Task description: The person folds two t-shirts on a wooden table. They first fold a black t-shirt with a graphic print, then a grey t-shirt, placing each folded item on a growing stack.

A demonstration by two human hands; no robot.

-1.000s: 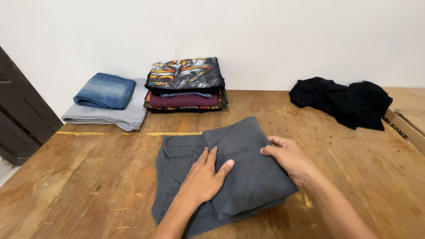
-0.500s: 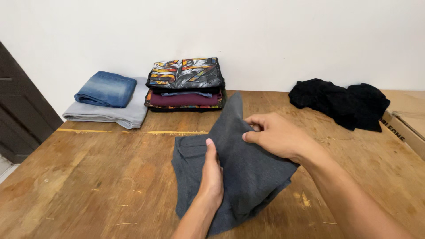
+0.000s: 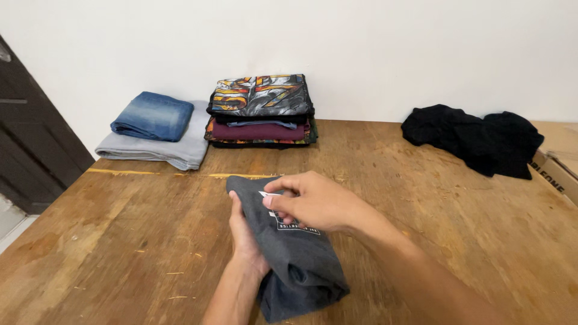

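Right hand (image 3: 313, 201) pinches grey folded garment (image 3: 295, 253) beside its white label (image 3: 272, 194)

left hand (image 3: 245, 232): tucked along the left edge of the folded grey shirt (image 3: 289, 253)
right hand (image 3: 313, 201): pinching the shirt's top layer
counter (image 3: 120, 241): worn wood
back left: folded blue jeans (image 3: 152, 115) on grey garment (image 3: 174, 147)
back middle: stack of folded clothes (image 3: 260, 109)
back right: black clothes heap (image 3: 475, 135)

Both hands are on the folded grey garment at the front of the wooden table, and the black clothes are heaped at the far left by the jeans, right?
Not quite. The head view shows the black clothes heaped at the far right. The rest holds: the left hand and right hand are on the folded grey garment at the front of the wooden table; the jeans lie far left.
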